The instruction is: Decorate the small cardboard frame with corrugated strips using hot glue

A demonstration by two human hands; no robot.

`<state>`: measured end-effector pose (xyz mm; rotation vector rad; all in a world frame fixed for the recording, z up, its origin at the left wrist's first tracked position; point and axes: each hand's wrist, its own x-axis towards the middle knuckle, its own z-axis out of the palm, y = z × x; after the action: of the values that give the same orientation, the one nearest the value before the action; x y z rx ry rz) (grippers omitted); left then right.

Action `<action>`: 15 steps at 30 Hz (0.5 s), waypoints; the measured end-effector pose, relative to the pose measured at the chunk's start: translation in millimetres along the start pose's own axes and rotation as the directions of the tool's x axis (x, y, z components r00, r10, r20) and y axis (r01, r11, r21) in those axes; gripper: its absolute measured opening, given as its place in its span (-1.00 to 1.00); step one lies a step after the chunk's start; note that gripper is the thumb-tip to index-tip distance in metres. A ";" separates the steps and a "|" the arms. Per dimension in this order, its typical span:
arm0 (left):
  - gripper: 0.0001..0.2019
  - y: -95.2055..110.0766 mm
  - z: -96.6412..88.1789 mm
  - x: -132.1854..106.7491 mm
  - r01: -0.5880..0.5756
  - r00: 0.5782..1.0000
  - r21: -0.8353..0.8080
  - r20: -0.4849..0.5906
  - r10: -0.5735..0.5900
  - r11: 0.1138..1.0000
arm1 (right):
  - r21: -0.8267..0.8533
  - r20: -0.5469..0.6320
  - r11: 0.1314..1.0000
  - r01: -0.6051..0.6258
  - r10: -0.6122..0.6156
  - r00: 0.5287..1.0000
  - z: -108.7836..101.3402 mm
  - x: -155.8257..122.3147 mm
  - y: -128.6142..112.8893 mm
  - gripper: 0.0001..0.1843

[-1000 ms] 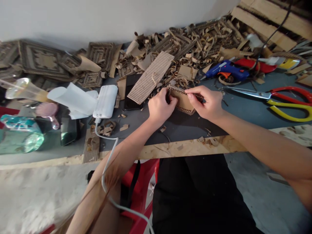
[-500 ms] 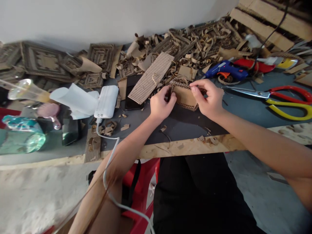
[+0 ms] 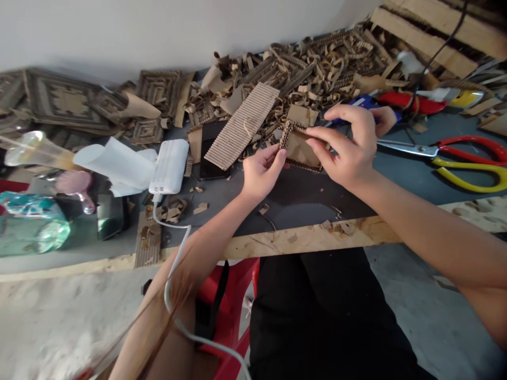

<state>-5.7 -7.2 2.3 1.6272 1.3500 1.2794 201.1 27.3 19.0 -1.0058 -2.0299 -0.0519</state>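
A small rectangular cardboard tray (image 3: 300,148) with a raised rim of corrugated strips is held tilted above the table. My left hand (image 3: 261,171) pinches its left side between thumb and fingers. At the far right part of the rim, the thumb and index finger of my right hand (image 3: 352,145) close on the edge, while the other fingers are raised. That hand hides the tray's right end. Just left of the tray lies a flat corrugated cardboard piece (image 3: 243,126), partly over a dark phone (image 3: 209,166).
Cardboard scraps (image 3: 317,68) are heaped behind. To the right lie scissors (image 3: 443,150) and a blue glue gun (image 3: 362,100), partly hidden by my hand. On the left are a cabled white power bank (image 3: 170,166), a pink brush (image 3: 74,181) and layered cardboard pieces (image 3: 65,100).
The tray has been tilted so its rim and inside show more. My right hand has lifted and spread its outer fingers; my left hand has shifted its hold on the left side.
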 end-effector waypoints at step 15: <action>-0.50 12.7 2.1 -10.8 -0.014 0.998 0.014 0.066 0.013 1.000 | 0.057 0.085 0.996 0.071 -0.075 0.993 4.9 -3.2 -6.8 -0.86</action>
<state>0.4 -20.6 10.4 1.6767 1.3137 1.2160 194.2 22.6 15.6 -0.9144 -2.1363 0.0082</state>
